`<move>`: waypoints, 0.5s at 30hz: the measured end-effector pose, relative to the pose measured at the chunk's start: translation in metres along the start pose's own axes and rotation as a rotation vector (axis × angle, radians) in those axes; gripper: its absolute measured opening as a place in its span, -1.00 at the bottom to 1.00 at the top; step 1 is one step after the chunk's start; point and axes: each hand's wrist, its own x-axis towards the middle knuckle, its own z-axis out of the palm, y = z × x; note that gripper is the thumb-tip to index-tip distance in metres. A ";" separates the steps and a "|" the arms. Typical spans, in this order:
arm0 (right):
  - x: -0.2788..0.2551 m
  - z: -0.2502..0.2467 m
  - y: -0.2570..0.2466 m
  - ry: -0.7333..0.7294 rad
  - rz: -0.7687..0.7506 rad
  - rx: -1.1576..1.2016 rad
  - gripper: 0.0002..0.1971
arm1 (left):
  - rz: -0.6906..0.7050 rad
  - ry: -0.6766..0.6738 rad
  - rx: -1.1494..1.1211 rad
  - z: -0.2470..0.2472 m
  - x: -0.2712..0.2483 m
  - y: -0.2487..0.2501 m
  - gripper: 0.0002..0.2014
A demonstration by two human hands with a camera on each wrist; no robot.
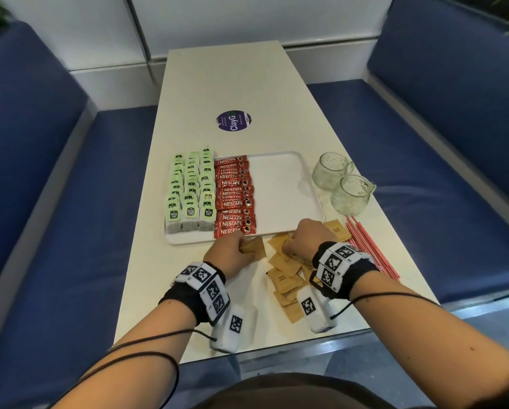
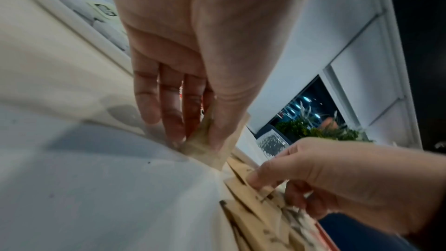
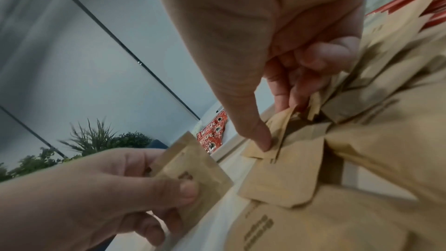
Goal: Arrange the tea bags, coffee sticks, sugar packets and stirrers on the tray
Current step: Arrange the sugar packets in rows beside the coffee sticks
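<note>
Brown sugar packets (image 1: 287, 278) lie under both hands: left hand (image 1: 229, 255) holds some, right hand (image 1: 306, 239) pinches one, on the white surface (image 1: 232, 84).

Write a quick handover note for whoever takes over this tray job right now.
Left hand grips a small stack of sugar packets at the tray's near edge. Right hand pinches a packet from the loose sugar pile on the table.
Done: tea bags in rows on the tray's left side, coffee sticks in a column beside them.
Left: sugar packets onto the tray's bare right part, then the red stirrers, lying on the table to the right.
</note>
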 end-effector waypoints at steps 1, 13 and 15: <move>0.000 0.001 -0.001 -0.003 0.002 0.011 -0.72 | -0.006 0.013 -0.063 -0.002 -0.001 -0.001 -0.85; -0.010 -0.022 -0.003 -0.214 -0.012 0.697 -0.81 | -0.203 -0.146 -0.824 -0.004 -0.002 0.002 -0.83; -0.014 -0.017 -0.009 -0.226 -0.051 0.736 -0.81 | -0.194 -0.165 -0.954 -0.003 -0.003 0.015 -0.81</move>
